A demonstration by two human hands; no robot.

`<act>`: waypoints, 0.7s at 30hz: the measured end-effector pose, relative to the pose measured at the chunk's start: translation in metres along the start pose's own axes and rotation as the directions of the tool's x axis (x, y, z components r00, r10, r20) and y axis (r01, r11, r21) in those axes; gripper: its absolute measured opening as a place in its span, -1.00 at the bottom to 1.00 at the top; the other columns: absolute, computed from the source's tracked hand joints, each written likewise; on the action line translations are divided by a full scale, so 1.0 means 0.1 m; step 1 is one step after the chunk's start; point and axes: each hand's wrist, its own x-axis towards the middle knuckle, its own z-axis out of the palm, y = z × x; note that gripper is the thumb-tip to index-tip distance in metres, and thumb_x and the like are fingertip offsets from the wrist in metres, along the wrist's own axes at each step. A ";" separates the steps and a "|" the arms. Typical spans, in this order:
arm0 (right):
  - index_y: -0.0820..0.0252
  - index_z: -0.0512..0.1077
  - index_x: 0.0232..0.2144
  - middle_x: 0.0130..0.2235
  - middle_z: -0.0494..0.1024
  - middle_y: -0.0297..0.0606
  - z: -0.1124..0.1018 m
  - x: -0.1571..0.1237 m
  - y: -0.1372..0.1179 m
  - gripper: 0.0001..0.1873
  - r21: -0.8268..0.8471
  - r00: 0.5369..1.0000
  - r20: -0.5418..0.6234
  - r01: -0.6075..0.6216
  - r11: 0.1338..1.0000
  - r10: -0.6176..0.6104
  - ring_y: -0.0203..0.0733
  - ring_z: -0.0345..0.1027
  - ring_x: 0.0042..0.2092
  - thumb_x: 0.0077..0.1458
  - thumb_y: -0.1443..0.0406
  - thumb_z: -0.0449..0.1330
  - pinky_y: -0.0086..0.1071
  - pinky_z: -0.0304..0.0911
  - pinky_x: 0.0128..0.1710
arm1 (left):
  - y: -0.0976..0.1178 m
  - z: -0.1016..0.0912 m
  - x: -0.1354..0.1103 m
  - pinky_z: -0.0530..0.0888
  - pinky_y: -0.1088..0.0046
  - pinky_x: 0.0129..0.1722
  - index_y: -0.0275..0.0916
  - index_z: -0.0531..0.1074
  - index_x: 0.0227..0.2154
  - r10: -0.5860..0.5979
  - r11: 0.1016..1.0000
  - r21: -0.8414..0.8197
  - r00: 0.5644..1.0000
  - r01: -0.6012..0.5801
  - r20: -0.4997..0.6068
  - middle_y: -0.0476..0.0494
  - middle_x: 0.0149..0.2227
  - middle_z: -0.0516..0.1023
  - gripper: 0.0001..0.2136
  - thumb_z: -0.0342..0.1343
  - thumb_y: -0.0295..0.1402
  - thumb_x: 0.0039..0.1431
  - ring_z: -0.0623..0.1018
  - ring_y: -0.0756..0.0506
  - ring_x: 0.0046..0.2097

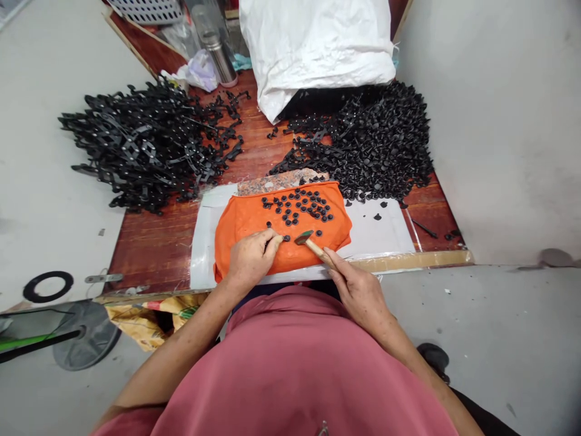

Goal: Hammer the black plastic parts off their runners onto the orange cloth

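Observation:
My right hand (356,283) is wrapped round the wooden handle of a small hammer (316,248). Its dark head, with a green patch, hovers or rests just above the orange cloth (247,215); I cannot tell which. With fingertips pinched, my left hand (254,253) holds a small black round part (286,238) against the cloth, left of the hammer head. Several similar black round pieces (295,215) lie scattered over the cloth's far half, and a single one (319,233) sits beyond the hammer.
A tall heap of black jointed parts (145,142) stands at the left, and a heap of small black caps (385,145) at the right. Behind are a white sack (318,48) and a steel flask (221,60). A speckled stone slab (276,180) shows under the cloth's far edge.

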 end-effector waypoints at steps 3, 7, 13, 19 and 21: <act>-0.02 0.24 0.40 -0.06 0.71 -0.17 0.00 0.00 0.00 -0.45 -0.009 1.000 -0.008 0.008 1.000 -0.008 -0.03 0.64 -0.10 0.42 0.28 0.05 -0.19 0.52 -0.06 | 0.00 0.00 0.00 0.29 0.42 -0.28 -0.17 0.54 -0.36 -0.010 1.000 0.008 1.000 0.010 -0.024 -0.08 -0.35 0.63 -0.71 -0.03 -0.22 0.38 0.56 -0.10 -0.25; -0.04 0.25 0.39 -0.06 0.71 -0.19 0.00 0.00 0.00 -0.46 -0.043 1.000 0.000 -0.004 0.999 0.004 -0.04 0.64 -0.13 0.42 0.27 0.05 -0.25 0.52 -0.15 | 0.03 -0.03 0.02 0.27 0.42 -0.31 -0.17 0.54 -0.37 -0.039 0.999 0.001 0.999 0.039 -0.004 -0.07 -0.37 0.63 -0.72 -0.01 -0.23 0.36 0.55 -0.09 -0.29; -0.03 0.25 0.40 0.00 0.69 -0.18 -0.01 0.01 -0.01 -0.46 -0.024 1.000 0.011 -0.007 1.000 0.007 -0.05 0.63 -0.11 0.43 0.28 0.04 -0.22 0.50 -0.08 | 0.03 -0.08 0.06 0.22 0.41 -0.34 -0.18 0.46 -0.43 -0.031 1.000 0.009 0.998 0.030 0.048 -0.05 -0.43 0.56 -0.72 -0.07 -0.27 0.35 0.50 -0.07 -0.36; -0.03 0.24 0.40 -0.01 0.69 -0.18 -0.01 0.01 -0.01 -0.44 -0.015 1.000 0.012 0.001 1.000 -0.001 -0.04 0.63 -0.08 0.41 0.30 0.05 -0.21 0.50 -0.03 | -0.02 -0.09 0.06 0.26 0.43 -0.32 -0.18 0.44 -0.42 -0.036 0.995 -0.093 0.998 0.041 0.049 -0.03 -0.44 0.54 -0.71 -0.08 -0.22 0.34 0.52 -0.07 -0.33; -0.03 0.24 0.40 -0.02 0.69 -0.18 -0.01 0.01 -0.01 -0.45 -0.006 1.000 0.019 -0.006 1.000 0.006 -0.04 0.63 -0.08 0.42 0.28 0.05 -0.20 0.49 -0.02 | -0.02 -0.08 0.05 0.27 0.42 -0.31 -0.18 0.44 -0.41 -0.035 0.994 -0.098 0.998 0.039 0.046 -0.03 -0.44 0.55 -0.71 -0.08 -0.21 0.35 0.53 -0.08 -0.32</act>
